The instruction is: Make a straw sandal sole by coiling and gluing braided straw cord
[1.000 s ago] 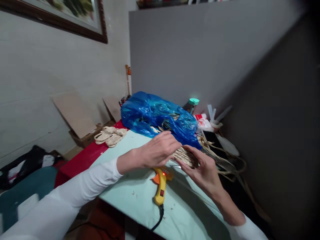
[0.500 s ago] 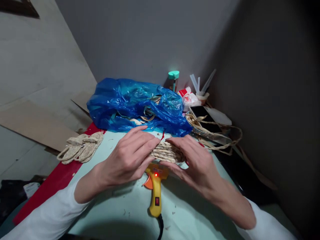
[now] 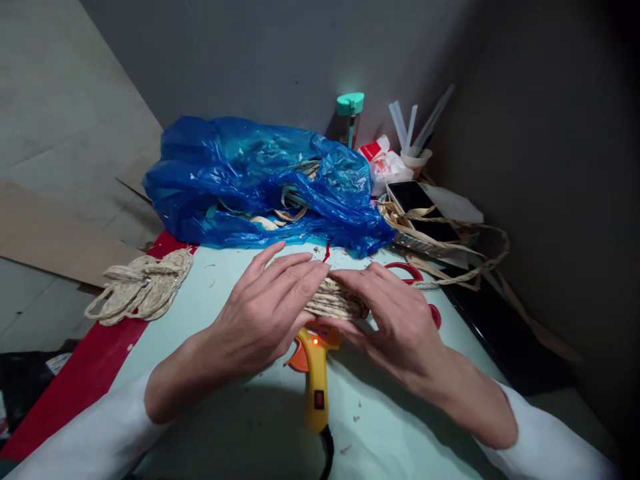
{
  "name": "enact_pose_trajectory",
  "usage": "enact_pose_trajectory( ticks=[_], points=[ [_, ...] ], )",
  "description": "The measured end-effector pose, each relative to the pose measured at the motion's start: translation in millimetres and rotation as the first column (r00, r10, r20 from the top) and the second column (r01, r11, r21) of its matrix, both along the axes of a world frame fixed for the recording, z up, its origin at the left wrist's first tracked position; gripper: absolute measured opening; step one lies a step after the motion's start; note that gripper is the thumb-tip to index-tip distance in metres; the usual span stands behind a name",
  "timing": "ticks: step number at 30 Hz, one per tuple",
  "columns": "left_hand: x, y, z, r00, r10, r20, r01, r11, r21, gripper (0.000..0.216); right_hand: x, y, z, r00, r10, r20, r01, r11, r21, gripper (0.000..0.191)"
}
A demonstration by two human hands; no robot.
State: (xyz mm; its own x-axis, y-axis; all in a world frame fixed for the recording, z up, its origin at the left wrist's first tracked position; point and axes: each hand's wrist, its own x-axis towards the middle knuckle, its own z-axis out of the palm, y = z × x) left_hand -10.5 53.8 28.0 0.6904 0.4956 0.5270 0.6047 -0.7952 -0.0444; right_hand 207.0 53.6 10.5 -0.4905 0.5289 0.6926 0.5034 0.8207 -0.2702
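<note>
A flat piece of coiled straw braid [image 3: 334,301] lies on the pale green table [image 3: 240,413]. My left hand [image 3: 260,313] presses on its left side with the fingers stretched out flat. My right hand [image 3: 395,320] covers its right side, thumb under the near edge and fingers laid over the top. Both hands grip the piece between them. A yellow glue gun [image 3: 316,377] with a lit red lamp lies just below the braid, nozzle pointing at it, cord running off the near edge.
A blue plastic bag [image 3: 260,180] with straw strips sits behind the hands. Woven straw pieces [image 3: 140,287] lie at left on a red cloth. Red scissors [image 3: 417,277], loose braid [image 3: 450,263], a phone [image 3: 420,203], a teal-capped bottle [image 3: 349,117] and glue sticks [image 3: 415,127] crowd the right corner.
The view has tilted down and swung right, away from the left wall. My hands have shifted from holding the braid up to pressing it flat over the glue gun's tip.
</note>
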Motion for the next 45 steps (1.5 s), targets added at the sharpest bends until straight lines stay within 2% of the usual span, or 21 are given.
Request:
enact_pose_trajectory(
  ticks=[3, 6, 8, 11, 13, 22, 28, 39, 42, 45],
  points=[
    [-1, -4, -1.4, 0.999, -0.021, 0.045, 0.022, 0.999, -0.023, 0.045, 0, -3, 2.2, 0.998, 0.045, 0.036, -0.041, 0.996, -0.083, 0.043],
    [-7, -10, -3.7, 0.996, -0.013, 0.083, 0.017, 0.999, -0.047, 0.043, 6, -5, 11.1, 0.994, 0.098, 0.047, -0.084, 0.969, -0.231, 0.066],
    [-10, -13, -5.6, 0.995, -0.005, 0.1, 0.01, 0.999, -0.047, 0.043, 10, -4, 18.2, 0.993, 0.119, 0.027, -0.107, 0.958, -0.265, 0.059],
    [-12, -15, -8.6, 0.993, 0.011, 0.118, -0.008, 1.0, -0.028, 0.046, 15, -1, 26.0, 0.988, 0.157, 0.002, -0.153, 0.964, -0.219, 0.024],
    [-13, -15, -10.3, 0.994, 0.005, 0.107, -0.004, 1.0, -0.016, 0.047, 16, 1, 28.3, 0.986, 0.167, 0.011, -0.163, 0.97, -0.182, 0.017],
    [-11, -15, -10.5, 1.0, 0.003, 0.024, -0.003, 1.0, 0.021, 0.046, 19, -2, 27.5, 0.98, 0.144, 0.136, -0.135, 0.988, -0.072, 0.016],
    [-11, -14, -12.0, 0.999, 0.013, 0.035, -0.014, 0.999, 0.035, 0.044, 21, -3, 19.2, 0.964, 0.148, 0.22, -0.158, 0.987, 0.031, 0.015],
    [-14, -10, -25.9, 0.997, -0.04, 0.073, 0.041, 0.999, -0.018, 0.051, 19, 5, 25.0, 0.94, 0.225, 0.254, -0.229, 0.973, -0.017, 0.024],
    [-14, -10, -24.3, 0.992, -0.043, 0.12, 0.049, 0.998, -0.047, 0.05, 19, 10, 20.9, 0.938, 0.231, 0.258, -0.229, 0.973, -0.039, 0.021],
    [-14, -10, -19.8, 0.988, -0.027, 0.151, 0.04, 0.996, -0.084, 0.045, 21, 14, 18.0, 0.955, 0.229, 0.189, -0.222, 0.973, -0.057, 0.02]
  ],
)
